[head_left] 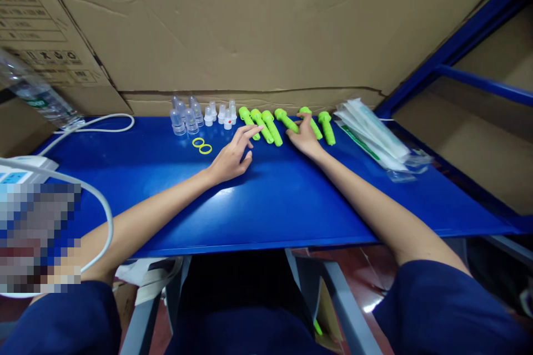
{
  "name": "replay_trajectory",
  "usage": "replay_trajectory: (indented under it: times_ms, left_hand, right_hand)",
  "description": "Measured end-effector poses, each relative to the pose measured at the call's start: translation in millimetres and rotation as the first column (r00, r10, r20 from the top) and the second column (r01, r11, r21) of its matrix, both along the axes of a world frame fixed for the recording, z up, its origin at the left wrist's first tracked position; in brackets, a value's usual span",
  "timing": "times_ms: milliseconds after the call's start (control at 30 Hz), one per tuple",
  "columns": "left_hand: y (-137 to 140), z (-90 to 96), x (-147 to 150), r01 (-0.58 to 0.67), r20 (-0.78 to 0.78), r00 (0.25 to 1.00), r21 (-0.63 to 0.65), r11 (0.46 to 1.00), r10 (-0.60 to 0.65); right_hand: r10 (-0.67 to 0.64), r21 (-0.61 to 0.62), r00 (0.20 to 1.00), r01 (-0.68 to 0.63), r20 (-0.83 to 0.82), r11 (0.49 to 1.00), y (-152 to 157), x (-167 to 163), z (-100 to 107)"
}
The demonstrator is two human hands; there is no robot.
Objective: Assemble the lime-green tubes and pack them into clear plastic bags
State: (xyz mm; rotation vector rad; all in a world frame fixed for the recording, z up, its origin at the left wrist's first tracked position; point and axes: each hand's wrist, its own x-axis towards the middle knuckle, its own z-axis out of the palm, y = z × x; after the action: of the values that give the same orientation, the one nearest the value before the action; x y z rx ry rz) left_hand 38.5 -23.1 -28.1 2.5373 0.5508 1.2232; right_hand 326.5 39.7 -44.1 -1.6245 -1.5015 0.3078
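Several bright green plastic pieces shaped like small flashlights, with a wide ribbed head, lie in a row at the back of the blue table. My left hand [234, 156] hovers with fingers stretched out and apart near the left green pieces [272, 128], holding nothing. My right hand [306, 137] has its thumb and fingers closed around the lower end of a more slanted green piece [283, 117]. Partly behind that hand lies another green piece [316, 128], and one more green piece [327, 127] is to its right.
Clear plastic caps [190, 121], small white-based caps [227, 119] and two yellow rings [202, 146] are at left. Bagged white strips [375, 136] lie at right. A water bottle [39, 97], white cable [106, 199] and power strip [29, 166] occupy the left end. Cardboard [250, 28] stands behind.
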Motion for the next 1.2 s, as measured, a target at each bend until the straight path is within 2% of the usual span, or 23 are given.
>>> replay_trajectory:
  times_ms: [233, 367, 600, 767, 900, 1033, 1133, 1200]
  left_hand:
    - [1, -1.1, 0, 0.000, -0.025, 1.000, 0.005, 1.000, 0.000]
    - [1, -1.4, 1, 0.002, -0.030, 1.000, 0.023, 1.000, -0.001]
    - [0, -0.2, -1, -0.001, -0.047, 0.999, -0.001, 1.000, 0.001]
    - [-3, 1.5, 0, -0.030, -0.079, 0.996, 0.038, 0.999, 0.033]
    - [-1, 1.6, -1, -0.168, -0.052, 0.984, 0.040, 0.985, 0.170]
    - [13, 8.5, -13, -0.360, -0.013, 0.933, -0.029, 0.932, 0.360]
    - [26, 19.3, -28, -0.464, -0.188, 0.875, -0.065, 0.884, 0.445]
    - [32, 25.3, -37, -0.560, -0.297, 0.793, -0.013, 0.828, 0.532]
  right_hand:
    - [0.105, 0.020, 0.992, -0.104, -0.071, 0.994, -1, -6, -4]
    - [0.131, 0.118, 0.990, -0.123, -0.061, 0.985, -7, -10, 6]
    - [0.032, 0.214, 0.997, -0.047, 0.072, 0.976, -13, -3, 28]
    - [-0.082, 0.229, 0.978, 0.037, 0.190, 0.973, -5, 25, 28]
    - [-0.195, 0.154, 0.959, 0.165, 0.205, 0.974, 1, 49, 20]
    - [-0.259, 0.103, 0.935, 0.240, 0.241, 0.965, 1, 60, 16]
    - [-0.266, 0.079, 0.929, 0.254, 0.258, 0.964, 0, 61, 15]
    - [-0.250, 0.056, 0.928, 0.244, 0.277, 0.968, 1, 60, 15]
